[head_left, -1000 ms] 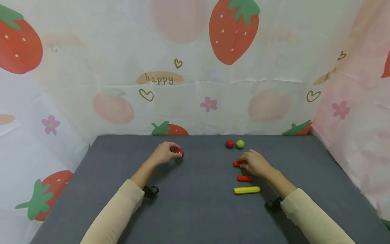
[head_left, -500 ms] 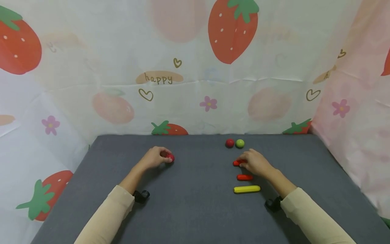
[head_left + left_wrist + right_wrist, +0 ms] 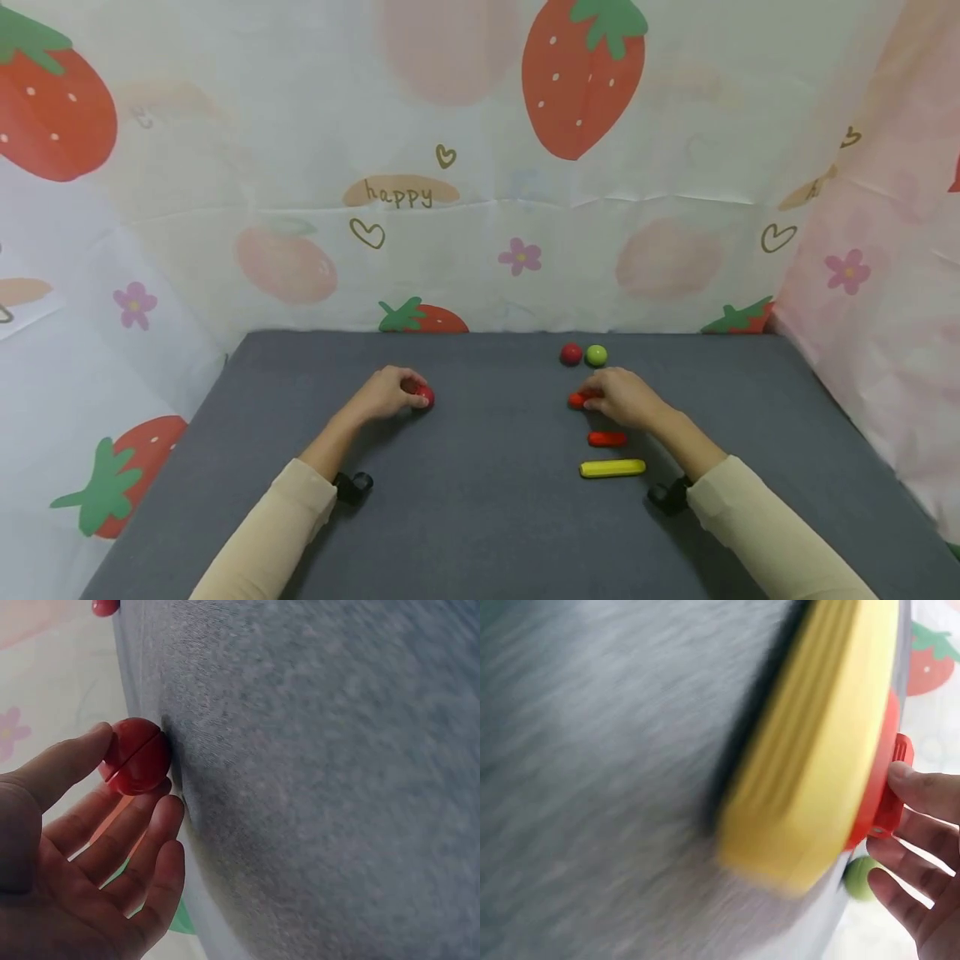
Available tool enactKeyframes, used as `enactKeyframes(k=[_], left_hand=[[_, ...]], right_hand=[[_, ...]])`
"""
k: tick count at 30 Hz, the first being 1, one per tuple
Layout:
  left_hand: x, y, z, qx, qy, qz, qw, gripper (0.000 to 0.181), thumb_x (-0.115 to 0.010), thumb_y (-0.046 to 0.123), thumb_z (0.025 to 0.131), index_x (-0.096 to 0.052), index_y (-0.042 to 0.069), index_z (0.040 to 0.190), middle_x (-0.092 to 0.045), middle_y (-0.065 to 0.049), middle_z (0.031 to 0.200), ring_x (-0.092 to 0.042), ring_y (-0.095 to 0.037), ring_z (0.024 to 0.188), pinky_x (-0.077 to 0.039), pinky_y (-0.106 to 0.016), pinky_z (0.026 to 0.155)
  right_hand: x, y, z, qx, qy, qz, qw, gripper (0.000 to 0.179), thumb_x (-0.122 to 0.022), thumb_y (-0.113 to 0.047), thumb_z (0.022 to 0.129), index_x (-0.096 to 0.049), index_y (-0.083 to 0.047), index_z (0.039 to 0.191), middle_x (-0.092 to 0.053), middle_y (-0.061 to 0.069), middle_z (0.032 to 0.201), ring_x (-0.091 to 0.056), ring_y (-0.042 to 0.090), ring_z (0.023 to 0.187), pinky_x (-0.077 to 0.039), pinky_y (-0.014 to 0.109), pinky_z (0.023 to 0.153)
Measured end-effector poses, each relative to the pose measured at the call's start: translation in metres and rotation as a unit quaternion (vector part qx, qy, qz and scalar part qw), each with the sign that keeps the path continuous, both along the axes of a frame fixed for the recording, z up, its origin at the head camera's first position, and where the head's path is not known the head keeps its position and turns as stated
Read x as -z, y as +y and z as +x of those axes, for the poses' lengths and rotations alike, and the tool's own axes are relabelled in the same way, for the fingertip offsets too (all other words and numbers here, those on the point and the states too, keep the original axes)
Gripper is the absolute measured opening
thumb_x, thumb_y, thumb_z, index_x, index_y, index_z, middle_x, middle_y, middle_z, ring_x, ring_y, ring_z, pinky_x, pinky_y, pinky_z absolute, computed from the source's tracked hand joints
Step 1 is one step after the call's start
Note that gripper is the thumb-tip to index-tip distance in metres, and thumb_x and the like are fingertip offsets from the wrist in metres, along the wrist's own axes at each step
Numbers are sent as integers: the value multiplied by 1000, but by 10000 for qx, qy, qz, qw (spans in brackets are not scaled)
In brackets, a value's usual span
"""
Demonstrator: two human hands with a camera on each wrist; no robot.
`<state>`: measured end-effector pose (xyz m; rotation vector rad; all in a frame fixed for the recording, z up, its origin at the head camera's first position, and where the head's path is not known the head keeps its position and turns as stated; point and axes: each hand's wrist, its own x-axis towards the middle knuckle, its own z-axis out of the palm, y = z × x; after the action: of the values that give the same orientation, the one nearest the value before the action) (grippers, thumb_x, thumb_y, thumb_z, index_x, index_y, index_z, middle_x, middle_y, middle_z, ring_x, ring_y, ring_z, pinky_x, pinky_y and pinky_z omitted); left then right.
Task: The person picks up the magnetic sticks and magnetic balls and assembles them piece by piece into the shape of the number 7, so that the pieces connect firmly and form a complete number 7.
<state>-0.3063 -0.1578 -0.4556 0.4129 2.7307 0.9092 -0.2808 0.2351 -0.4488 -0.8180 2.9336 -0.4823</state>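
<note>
My left hand (image 3: pixel 386 392) pinches a shiny red ball (image 3: pixel 425 397) between thumb and fingertips, left of the table's middle. A groove runs around that ball (image 3: pixel 136 757) in the left wrist view, where it sits right at the grey surface. Across from it, my right hand (image 3: pixel 626 397) pinches a short red stick (image 3: pixel 576 401), partly covered by the fingers. The right wrist view shows grooves on this held stick (image 3: pixel 902 754). Nearer to me lie a second red stick (image 3: pixel 607 439) and a longer yellow ridged stick (image 3: pixel 612 468), roughly parallel.
Beyond my right hand, another red ball (image 3: pixel 572 354) and a green ball (image 3: pixel 596 356) stand side by side near the back edge of the grey table (image 3: pixel 495 517). A strawberry-print cloth (image 3: pixel 480 275) hangs behind the table and along its sides.
My left hand has drawn the red ball back toward me and a little left. My right hand has shifted the held red stick slightly left; the other sticks and balls stay put.
</note>
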Motion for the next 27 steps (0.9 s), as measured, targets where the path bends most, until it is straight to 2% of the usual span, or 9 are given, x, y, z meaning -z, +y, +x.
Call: enactKeyframes(k=[8,12,20,27], left_hand=[[-2,7,2,-103,-55,-120,9999,34,-73,20,87,-68,3,116,-71,-11,105,-64,-21,91,-52,-35,78],[-2,9,2,-168,-70,-152,9997,33,-74,21,87,-68,4,116,-71,-10,106,-64,-21,92,-52,-36,79],[-1,10,4,-213,-24,-74,9997,33,-74,20,87,-68,4,115,-71,-10,106,-64,-22,93,-51,-35,77],[-1,9,4,-214,19,-94,9997,34,-74,20,87,-68,4,116,-71,-11,106,-64,-22,92,-51,-35,76]], right_hand=[[-6,-34,-8,-70,-192,-71,9998,21,-69,-14,91,-73,-7,110,-71,7,106,-65,20,94,-54,35,81],[-6,-46,-12,-184,-208,-150,9995,20,-69,-13,91,-72,-7,109,-68,5,102,-63,18,89,-53,32,78],[-2,-58,-18,-304,-148,-168,9993,20,-68,-14,91,-72,-7,109,-67,4,98,-61,16,86,-52,29,74],[0,-70,-21,-391,-44,-187,9990,20,-69,-15,90,-73,-6,108,-68,6,100,-63,19,89,-53,33,78]])
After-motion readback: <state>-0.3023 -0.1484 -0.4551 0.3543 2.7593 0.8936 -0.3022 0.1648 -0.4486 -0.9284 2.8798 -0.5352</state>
